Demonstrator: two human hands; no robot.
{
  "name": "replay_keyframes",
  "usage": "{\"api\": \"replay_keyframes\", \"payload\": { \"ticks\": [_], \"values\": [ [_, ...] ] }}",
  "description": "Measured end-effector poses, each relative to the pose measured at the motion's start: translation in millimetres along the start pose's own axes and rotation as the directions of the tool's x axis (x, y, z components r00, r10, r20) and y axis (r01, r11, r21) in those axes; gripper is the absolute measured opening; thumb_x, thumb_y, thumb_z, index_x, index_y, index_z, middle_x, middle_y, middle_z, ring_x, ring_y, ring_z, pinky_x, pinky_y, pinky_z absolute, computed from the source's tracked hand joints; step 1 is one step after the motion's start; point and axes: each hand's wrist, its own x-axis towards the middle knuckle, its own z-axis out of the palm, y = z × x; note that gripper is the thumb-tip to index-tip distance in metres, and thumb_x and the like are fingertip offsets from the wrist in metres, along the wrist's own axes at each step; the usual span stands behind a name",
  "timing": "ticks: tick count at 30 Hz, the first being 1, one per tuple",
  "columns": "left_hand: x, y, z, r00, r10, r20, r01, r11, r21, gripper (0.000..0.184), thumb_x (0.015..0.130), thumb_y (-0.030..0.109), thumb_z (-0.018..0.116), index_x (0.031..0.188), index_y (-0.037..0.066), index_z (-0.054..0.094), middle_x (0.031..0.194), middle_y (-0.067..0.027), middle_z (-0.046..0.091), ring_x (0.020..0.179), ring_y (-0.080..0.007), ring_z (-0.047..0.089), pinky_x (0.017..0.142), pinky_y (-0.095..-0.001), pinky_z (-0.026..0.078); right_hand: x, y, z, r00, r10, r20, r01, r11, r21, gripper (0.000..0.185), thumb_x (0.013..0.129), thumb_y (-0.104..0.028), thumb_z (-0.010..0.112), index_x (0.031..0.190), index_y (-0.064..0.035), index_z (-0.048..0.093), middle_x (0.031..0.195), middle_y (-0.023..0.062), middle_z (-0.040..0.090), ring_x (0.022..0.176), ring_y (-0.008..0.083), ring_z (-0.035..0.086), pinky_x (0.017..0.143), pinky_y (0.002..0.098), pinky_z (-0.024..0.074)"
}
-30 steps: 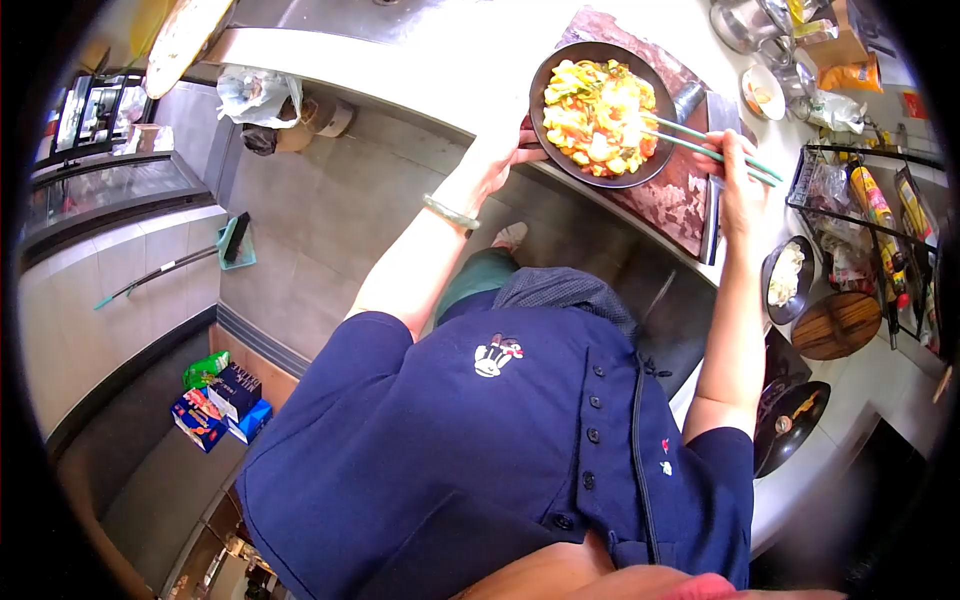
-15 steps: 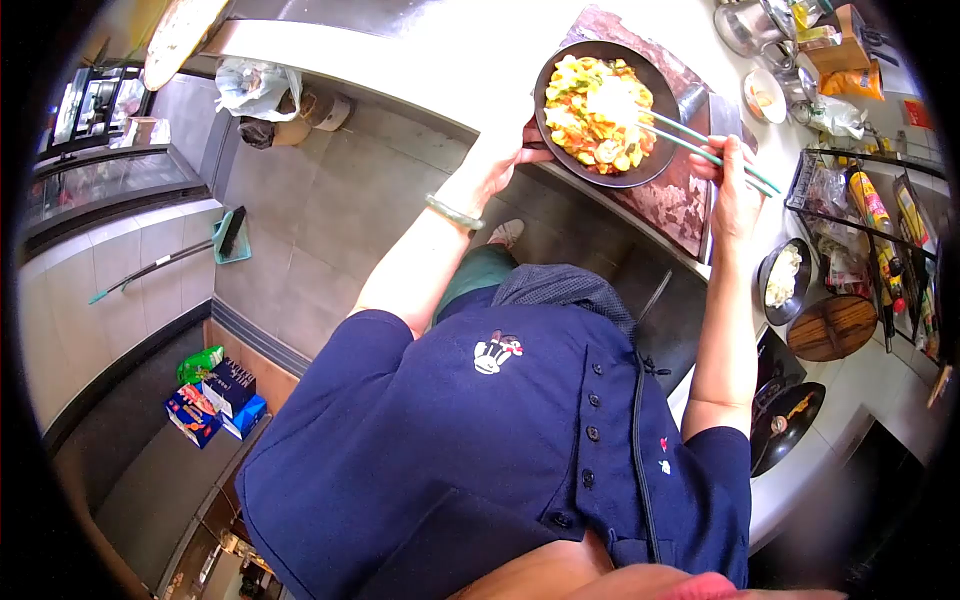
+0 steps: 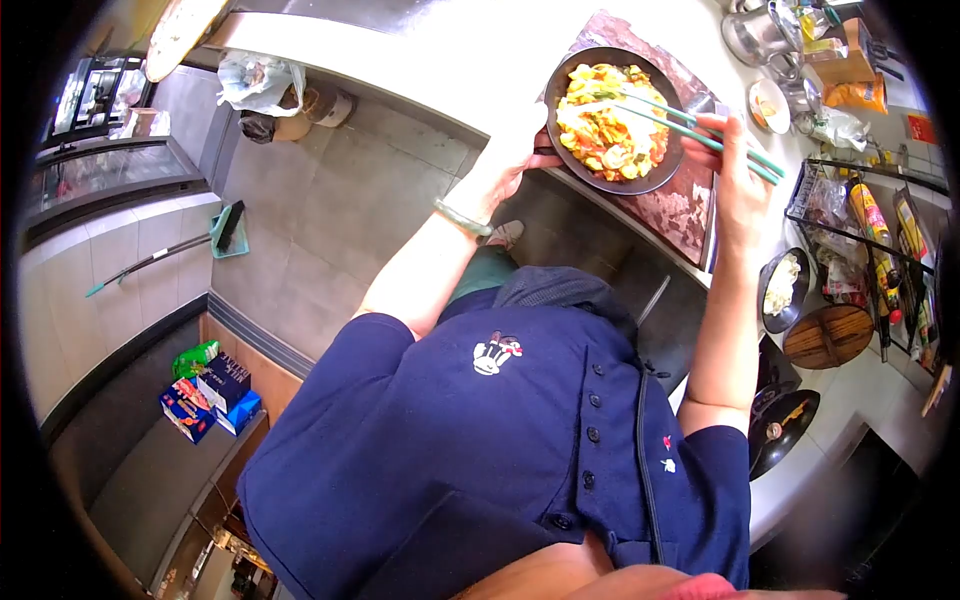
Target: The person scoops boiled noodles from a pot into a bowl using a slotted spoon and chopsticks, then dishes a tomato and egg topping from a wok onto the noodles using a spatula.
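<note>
A round dark bowl (image 3: 622,187) full of chopped yellow, orange, red and green food (image 3: 610,120) sits over a reddish marbled board (image 3: 675,222). My left hand (image 3: 522,150), below a pale green bangle, grips the bowl's left edge, fingers partly hidden beneath it. My right hand (image 3: 738,185) is closed around a pair of green chopsticks (image 3: 766,170). Their thin tips reach over the food near the middle of the bowl; whether they touch it I cannot tell.
A small white bowl (image 3: 768,106) and metal pots (image 3: 757,38) stand beyond the board. To the right are a dark bowl of pale food (image 3: 782,284), a round wooden lid (image 3: 828,336), a black wire rack (image 3: 870,232) and a black wok (image 3: 785,440).
The bowl has shifted slightly right, with my left hand on it. The chopstick tips have moved left and up over the food, and my right hand's grip has turned a little.
</note>
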Motion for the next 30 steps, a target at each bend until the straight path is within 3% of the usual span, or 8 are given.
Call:
{"api": "replay_keyframes", "payload": {
  "ticks": [2,11,15,18,23,26,30],
  "values": [
    [0,-2,-1,1.0,0.006,0.001,-0.006,1.0,0.006,0.032,0.088,0.028,0.04,0.107,0.003,0.049,0.097,-0.0086,0.058,0.084,-0.0181,0.059,0.068,-0.0357,0.051,-7,-2,-13,0.999,0.016,0.035,-0.016,1.0,-0.008,0.031,0.089,-0.023,0.047,0.089,0.0051,0.06,0.077,0.0117,0.062,0.064,0.0148,0.061,0.057,0.0222,0.0493],
    [-1,2,-2,0.999,0.013,0.049,-0.012,1.0,-0.012,0.034,0.088,0.03,0.043,0.107,0.002,0.049,0.098,-0.0096,0.058,0.086,-0.0183,0.059,0.069,-0.0361,0.051,-12,9,-47,0.996,0.014,-0.092,-0.026,0.991,-0.128,0.03,0.089,-0.023,0.046,0.089,0.0038,0.06,0.077,0.0106,0.061,0.065,0.0144,0.061,0.059,0.0233,0.0494],
    [1,2,-2,0.999,0.014,0.041,-0.014,1.0,0.001,0.033,0.088,0.029,0.044,0.106,0.003,0.049,0.095,-0.0089,0.058,0.084,-0.0177,0.059,0.069,-0.0366,0.051,7,70,-38,0.979,0.202,-0.014,-0.195,0.957,0.216,0.032,0.089,-0.025,0.047,0.091,0.0055,0.057,0.078,0.0135,0.061,0.063,0.0163,0.062,0.058,0.0225,0.0509],
    [3,-1,-4,0.999,0.002,0.046,-0.001,1.0,-0.011,0.032,0.088,0.029,0.044,0.105,0.003,0.049,0.094,-0.0087,0.058,0.083,-0.0174,0.059,0.069,-0.0368,0.051,12,95,-32,0.92,0.389,0.037,-0.352,0.784,0.511,0.035,0.087,-0.027,0.049,0.093,0.0067,0.054,0.073,0.015,0.061,0.065,0.0185,0.062,0.057,0.0228,0.053],
    [5,-1,-8,0.998,-0.021,0.066,0.024,0.999,-0.042,0.031,0.088,0.028,0.045,0.105,0.003,0.049,0.094,-0.0087,0.058,0.082,-0.0175,0.059,0.068,-0.0371,0.052,10,106,-44,0.892,0.448,-0.062,-0.296,0.682,0.669,0.035,0.087,-0.026,0.05,0.092,0.0089,0.053,0.075,0.0165,0.06,0.065,0.0209,0.062,0.057,0.023,0.0546],
    [4,2,-6,0.997,-0.029,0.073,0.032,0.999,-0.041,0.031,0.088,0.027,0.045,0.105,0.003,0.049,0.095,-0.0089,0.058,0.083,-0.0179,0.059,0.068,-0.0374,0.052,6,82,-48,0.927,0.362,-0.102,-0.251,0.797,0.55,0.034,0.088,-0.026,0.048,0.092,0.0078,0.054,0.077,0.0164,0.06,0.065,0.02,0.062,0.058,0.0239,0.0541],
    [3,4,-5,0.998,-0.026,0.063,0.028,0.999,-0.037,0.031,0.088,0.027,0.045,0.107,0.002,0.049,0.096,-0.009,0.058,0.085,-0.0184,0.059,0.068,-0.0373,0.051,-18,27,-53,0.994,0.037,-0.106,-0.027,0.995,0.097,0.033,0.091,-0.023,0.042,0.094,0.007,0.055,0.078,0.013,0.061,0.065,0.019,0.062,0.06,0.0275,0.0511]
  ]
}}
